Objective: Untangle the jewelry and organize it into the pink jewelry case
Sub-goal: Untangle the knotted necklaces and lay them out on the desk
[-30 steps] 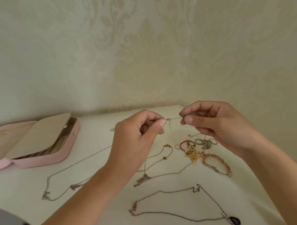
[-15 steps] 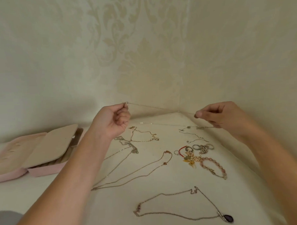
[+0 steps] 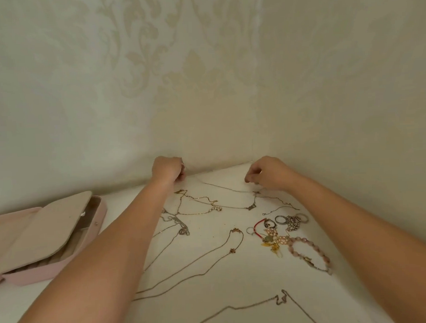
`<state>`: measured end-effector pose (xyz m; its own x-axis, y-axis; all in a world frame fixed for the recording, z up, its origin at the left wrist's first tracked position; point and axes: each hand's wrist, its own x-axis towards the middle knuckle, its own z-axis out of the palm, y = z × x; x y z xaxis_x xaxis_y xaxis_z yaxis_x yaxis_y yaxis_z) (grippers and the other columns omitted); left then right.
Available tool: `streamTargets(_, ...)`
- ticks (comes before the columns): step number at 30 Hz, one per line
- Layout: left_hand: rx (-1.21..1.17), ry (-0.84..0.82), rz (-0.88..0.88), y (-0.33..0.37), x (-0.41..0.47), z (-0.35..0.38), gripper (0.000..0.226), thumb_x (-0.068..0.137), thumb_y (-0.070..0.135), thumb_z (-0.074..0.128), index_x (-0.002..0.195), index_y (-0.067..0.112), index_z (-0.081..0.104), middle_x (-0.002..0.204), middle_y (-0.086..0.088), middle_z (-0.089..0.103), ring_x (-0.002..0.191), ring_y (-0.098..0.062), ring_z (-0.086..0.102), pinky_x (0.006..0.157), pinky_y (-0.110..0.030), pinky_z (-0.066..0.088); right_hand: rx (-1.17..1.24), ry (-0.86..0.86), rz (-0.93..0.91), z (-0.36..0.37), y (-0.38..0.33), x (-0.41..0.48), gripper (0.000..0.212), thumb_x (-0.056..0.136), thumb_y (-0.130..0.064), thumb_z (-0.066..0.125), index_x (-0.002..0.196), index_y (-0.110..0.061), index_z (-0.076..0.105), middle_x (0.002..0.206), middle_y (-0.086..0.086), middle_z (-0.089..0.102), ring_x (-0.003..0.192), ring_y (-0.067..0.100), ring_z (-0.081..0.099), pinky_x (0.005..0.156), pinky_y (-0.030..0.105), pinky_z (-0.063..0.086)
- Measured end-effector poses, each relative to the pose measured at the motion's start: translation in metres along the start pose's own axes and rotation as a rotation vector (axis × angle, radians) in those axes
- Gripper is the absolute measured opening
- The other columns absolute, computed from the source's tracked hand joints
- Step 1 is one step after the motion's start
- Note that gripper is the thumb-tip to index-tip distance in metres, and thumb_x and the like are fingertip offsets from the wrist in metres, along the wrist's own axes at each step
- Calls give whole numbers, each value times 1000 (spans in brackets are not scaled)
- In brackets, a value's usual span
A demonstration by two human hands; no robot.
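Note:
A thin chain necklace (image 3: 223,188) runs across the far end of the white table, low over the surface. My left hand (image 3: 168,168) pinches one end near the back wall. My right hand (image 3: 268,172) pinches the other end near the corner. The pink jewelry case (image 3: 97,221) lies open at the left, a beige flap over its compartments. Several loose chains (image 3: 197,208) lie between my arms. A pile of rings, charms and a red cord (image 3: 278,228) sits at the right, with a pink bead bracelet (image 3: 311,251) beside it.
Patterned walls close the table at the back and on the right. A long chain (image 3: 199,267) loops across the middle, and another necklace (image 3: 281,301) lies at the near edge. The table (image 3: 205,235) is white.
My hands pulled apart, stretching the thin chain, then moved away from me and down toward the back of the table. The chain now hangs low near the surface.

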<state>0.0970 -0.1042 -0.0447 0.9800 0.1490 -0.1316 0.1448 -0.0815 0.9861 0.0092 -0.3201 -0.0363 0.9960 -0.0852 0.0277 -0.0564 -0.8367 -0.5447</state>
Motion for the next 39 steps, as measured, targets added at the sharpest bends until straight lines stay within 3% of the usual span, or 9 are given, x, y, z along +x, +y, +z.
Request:
streamTargets(3, 650, 50, 201, 0, -8, 1, 17, 84, 2, 48, 69, 4, 55, 60, -9, 55, 61, -26, 52, 54, -28, 41, -336, -38, 20, -4, 3, 7, 31, 93, 0, 50, 119, -7, 65, 124, 9, 62, 113, 24, 58, 92, 26, 45)
streamTargets(6, 968, 112, 363, -1, -26, 15, 27, 90, 12, 50, 114, 2, 57, 114, -17, 55, 106, -34, 53, 84, -36, 45, -552, -94, 50, -5, 9, 9, 33, 91, -15, 62, 122, -5, 59, 123, 11, 62, 112, 25, 59, 90, 30, 47)
streamTargets(10, 795, -165, 643, 2, -49, 43, 25, 90, 11, 57, 113, 14, 65, 116, -6, 63, 107, -21, 59, 82, -22, 42, -543, -97, 37, -6, 20, 11, 31, 91, -21, 63, 115, -2, 61, 117, 14, 64, 106, 28, 61, 84, 30, 47)
streamTargets(16, 843, -614, 576, -12, -72, 84, 47, 86, 23, 71, 130, 15, 58, 129, 0, 60, 113, -12, 55, 86, -17, 36, -534, -109, -16, -6, 26, 6, 22, 96, -15, 52, 112, -3, 60, 116, 13, 62, 104, 27, 58, 78, 28, 42)
streamTargets(24, 108, -781, 333, -13, -85, 87, 17, 97, 16, 54, 88, 11, 67, 71, 2, 66, 74, -7, 65, 84, -22, 51, -72, 111, -225, -50, 3, -33, 20, 90, -2, 52, 99, -10, 68, 80, -4, 61, 66, 11, 59, 54, 9, 41)
streamTargets(27, -83, -800, 251, -1, -98, 68, 25, 100, 14, 47, 83, 8, 64, 53, 5, 49, 52, -8, 54, 67, -25, 57, -345, 153, -197, -64, -8, -45, 30, 93, -3, 45, 103, -12, 72, 97, 3, 66, 79, 16, 56, 56, 17, 36)
streamTargets(32, -132, -709, 201, 8, -114, 18, 26, 101, 15, 44, 81, 8, 60, 54, 7, 33, 47, -7, 32, 43, -16, 33, -399, 364, -159, -76, -19, -65, 31, 95, -2, 40, 103, -7, 69, 114, 13, 59, 103, 27, 56, 67, 20, 28)
streamTargets(35, -207, -690, 151, 5, -122, -14, 25, 100, 15, 44, 81, 7, 58, 54, 7, 34, 45, -5, 30, 39, -14, 25, -93, 494, -145, -77, -23, -77, 28, 97, -2, 38, 90, -10, 63, 94, 7, 57, 82, 21, 61, 68, 23, 34)
streamTargets(39, -274, -660, 75, -5, -131, -56, 23, 99, 17, 43, 82, 10, 56, 55, 7, 33, 43, -3, 29, 36, -13, 18, 912, 383, -75, -73, -34, -100, 31, 100, 2, 32, 80, -10, 53, 73, 5, 52, 56, 11, 62, 53, 18, 49)
